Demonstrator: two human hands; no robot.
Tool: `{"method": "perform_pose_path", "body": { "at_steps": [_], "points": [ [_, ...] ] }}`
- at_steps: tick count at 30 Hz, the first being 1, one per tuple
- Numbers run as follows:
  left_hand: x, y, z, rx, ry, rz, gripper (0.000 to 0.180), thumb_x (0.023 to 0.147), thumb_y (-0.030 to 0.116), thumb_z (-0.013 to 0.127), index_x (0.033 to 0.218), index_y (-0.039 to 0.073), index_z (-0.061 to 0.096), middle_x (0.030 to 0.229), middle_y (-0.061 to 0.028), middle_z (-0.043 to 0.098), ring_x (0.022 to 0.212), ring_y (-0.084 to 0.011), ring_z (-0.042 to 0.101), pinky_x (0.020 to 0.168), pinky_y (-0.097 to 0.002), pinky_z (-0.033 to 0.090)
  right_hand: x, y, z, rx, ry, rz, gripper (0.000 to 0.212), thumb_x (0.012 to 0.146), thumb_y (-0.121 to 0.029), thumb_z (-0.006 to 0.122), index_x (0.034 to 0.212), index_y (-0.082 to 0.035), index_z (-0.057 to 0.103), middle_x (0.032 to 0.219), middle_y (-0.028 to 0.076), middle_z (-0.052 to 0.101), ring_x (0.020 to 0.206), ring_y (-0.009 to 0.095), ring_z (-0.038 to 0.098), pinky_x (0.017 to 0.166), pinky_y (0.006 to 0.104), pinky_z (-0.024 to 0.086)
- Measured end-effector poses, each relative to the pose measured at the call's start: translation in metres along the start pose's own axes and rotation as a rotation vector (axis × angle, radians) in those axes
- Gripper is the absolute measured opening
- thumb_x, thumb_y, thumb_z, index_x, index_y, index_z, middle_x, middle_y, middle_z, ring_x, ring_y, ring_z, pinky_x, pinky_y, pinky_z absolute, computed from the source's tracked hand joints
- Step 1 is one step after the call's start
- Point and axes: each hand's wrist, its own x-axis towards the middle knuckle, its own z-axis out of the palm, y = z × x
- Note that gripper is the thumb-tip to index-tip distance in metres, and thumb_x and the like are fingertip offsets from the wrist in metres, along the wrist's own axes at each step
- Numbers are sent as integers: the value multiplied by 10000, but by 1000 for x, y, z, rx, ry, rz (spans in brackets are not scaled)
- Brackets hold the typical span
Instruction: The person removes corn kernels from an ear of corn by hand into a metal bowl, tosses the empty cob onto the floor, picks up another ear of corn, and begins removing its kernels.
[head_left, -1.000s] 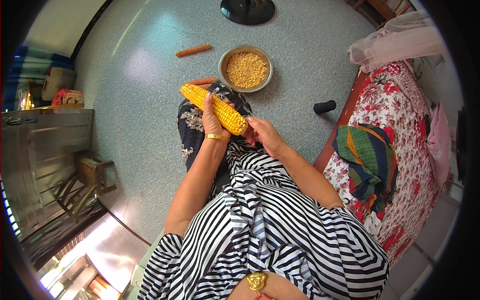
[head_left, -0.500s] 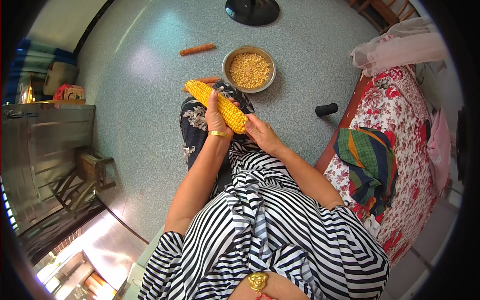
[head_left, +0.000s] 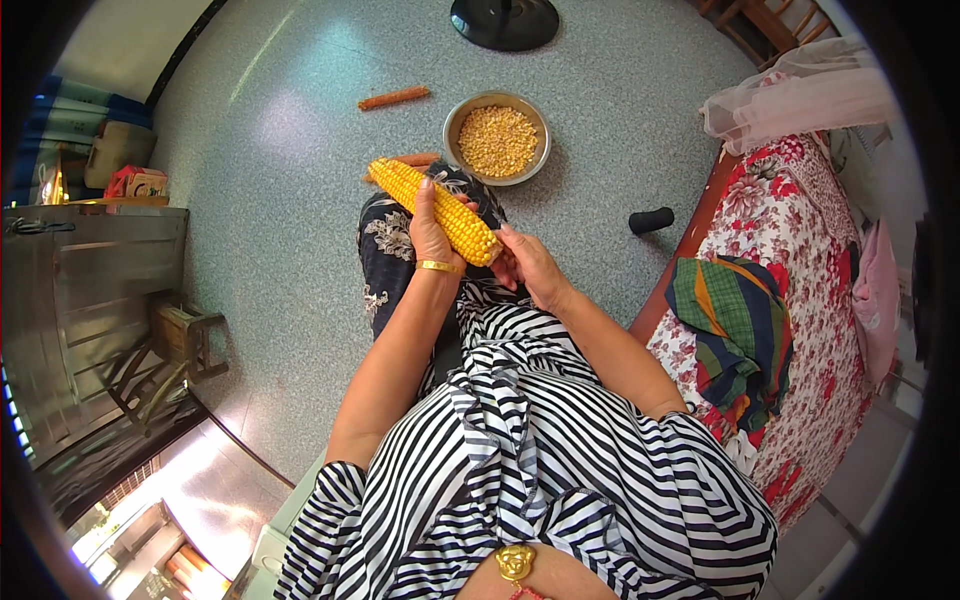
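Note:
A yellow ear of corn (head_left: pixel 425 197) lies slanted above my knees, its tip pointing up and left. My left hand (head_left: pixel 432 232) wraps around its lower half, a gold bangle on the wrist. My right hand (head_left: pixel 528 265) presses against the ear's near end with the fingers curled on it. Just beyond the corn a round metal bowl (head_left: pixel 467 111) stands on the speckled floor, filled with loose yellow kernels. A bare orange cob (head_left: pixel 394 97) lies on the floor to the bowl's left, and another bare cob (head_left: pixel 417 159) shows behind the ear.
A bed with a red flowered cover (head_left: pixel 800 300) runs along the right, a striped green cloth (head_left: pixel 735 320) on it. A black fan base (head_left: pixel 505 20) stands at the top. A small black object (head_left: pixel 650 219) lies on the floor. A metal cabinet (head_left: pixel 90 290) and a wooden stool (head_left: pixel 170 350) are at the left.
The view has shifted slightly. Both hands stay on the ear of corn in nearly the same place.

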Motion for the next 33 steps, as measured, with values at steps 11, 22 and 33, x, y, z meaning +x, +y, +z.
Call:
{"method": "perform_pose_path", "body": {
  "at_steps": [11, 22, 33],
  "points": [
    [0, 0, 3, 68, -23, 3, 527, 756, 472, 668, 1019, 75, 443, 758, -97, 571, 660, -211, 601, 611, -322, 547, 3, 8, 0, -184, -1, -41, 463, 921, -516, 393, 847, -77, 521, 616, -36, 450, 506, 36, 393, 426, 178, 307],
    [1, 0, 3, 90, -48, -2, 507, 754, 457, 673, 1014, 82, 453, 746, -96, 570, 646, -209, 598, 608, -313, 543, 6, 11, -6, -199, -91, -71, 375, 963, -408, 357, 840, -83, 499, 620, -36, 449, 518, 37, 403, 434, 178, 314],
    [4, 2, 1, 154, -80, -11, 514, 747, 461, 672, 1003, 63, 472, 744, -99, 570, 643, -210, 593, 596, -316, 536, 4, 6, -8, -361, -92, -92, 415, 957, -422, 364, 870, -55, 539, 655, -8, 522, 549, 60, 476, 470, 201, 384]
  ]
}}
